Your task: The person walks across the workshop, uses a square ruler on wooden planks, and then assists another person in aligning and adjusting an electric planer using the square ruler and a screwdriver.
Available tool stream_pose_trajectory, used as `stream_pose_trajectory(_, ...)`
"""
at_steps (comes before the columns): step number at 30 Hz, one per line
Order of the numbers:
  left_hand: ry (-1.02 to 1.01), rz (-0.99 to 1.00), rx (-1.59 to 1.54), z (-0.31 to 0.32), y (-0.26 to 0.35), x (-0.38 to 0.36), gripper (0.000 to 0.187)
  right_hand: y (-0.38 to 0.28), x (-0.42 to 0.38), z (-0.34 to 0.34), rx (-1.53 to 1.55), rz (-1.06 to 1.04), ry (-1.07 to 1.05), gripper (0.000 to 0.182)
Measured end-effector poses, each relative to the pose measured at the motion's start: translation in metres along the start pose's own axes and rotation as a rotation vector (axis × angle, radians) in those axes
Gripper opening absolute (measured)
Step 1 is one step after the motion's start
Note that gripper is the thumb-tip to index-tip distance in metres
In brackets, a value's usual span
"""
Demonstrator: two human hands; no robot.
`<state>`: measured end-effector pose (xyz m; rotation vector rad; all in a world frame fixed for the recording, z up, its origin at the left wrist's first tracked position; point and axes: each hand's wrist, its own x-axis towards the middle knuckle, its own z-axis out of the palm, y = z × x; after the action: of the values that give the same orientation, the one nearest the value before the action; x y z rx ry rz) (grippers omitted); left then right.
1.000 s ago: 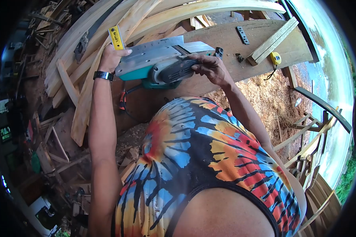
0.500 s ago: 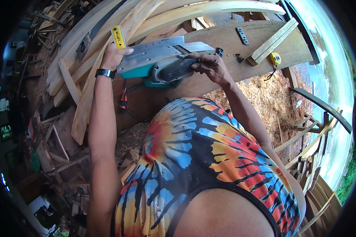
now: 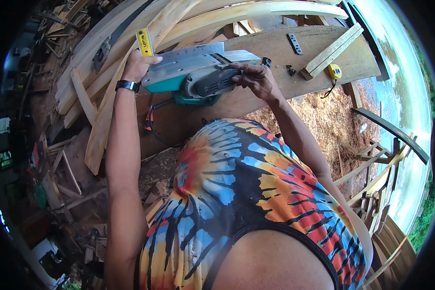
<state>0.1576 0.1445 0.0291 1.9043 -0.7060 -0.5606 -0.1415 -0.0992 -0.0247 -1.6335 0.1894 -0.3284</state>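
With the arm reaching forward and almost straight, the left hand [image 3: 136, 66] is closed around the yellow handle end of a square [image 3: 144, 42], its thumb pointing across towards a power planer [image 3: 212, 86]. The square's metal blade runs along the far edge of the planer's flat metal sole, though glare and the steep angle make it hard to tell whether the two meet along their full length. A dark wristwatch [image 3: 127, 85] sits on the left wrist, just below the bent-back hand.

The right arm comes up from the lower right at a slant, the forearm leaning inward. The right hand [image 3: 257, 81] grips the planer near the end away from the square's handle, fingers curled in and fingertips at the dark side cover. The planer is held tilted between the two hands, above the near side of a broad board [image 3: 256, 43], with its sole turned upward and its teal body towards the person's patterned shirt [image 3: 237, 179]. Its cable [image 3: 152, 107] hangs below, close to an orange-and-black piece [image 3: 149, 119].

On the board, beyond the right hand, lie a dark slotted piece [image 3: 295, 44], a wood block [image 3: 333, 50] and, just beside the block, a yellow tape measure [image 3: 334, 71]. Long planks [image 3: 198, 29] are stacked past the left hand.
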Motion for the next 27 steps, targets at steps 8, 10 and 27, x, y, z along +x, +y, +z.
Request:
stream_pose_trajectory(8,0.069,0.06,0.013,0.006,-0.005,-0.01,0.025,-0.012,-0.003,-0.012,-0.5,-0.055,-0.041,0.034)
stream_pose_trajectory(10,0.214,0.116,-0.158,0.01,-0.022,-0.001,0.021,-0.016,-0.006,-0.011,-0.611,-0.105,0.019,0.036)
stream_pose_trajectory(27,-0.33,0.195,-0.076,0.093,0.128,-0.088,0.04,-0.095,-0.042,0.029,-0.855,-0.279,0.206,0.046)
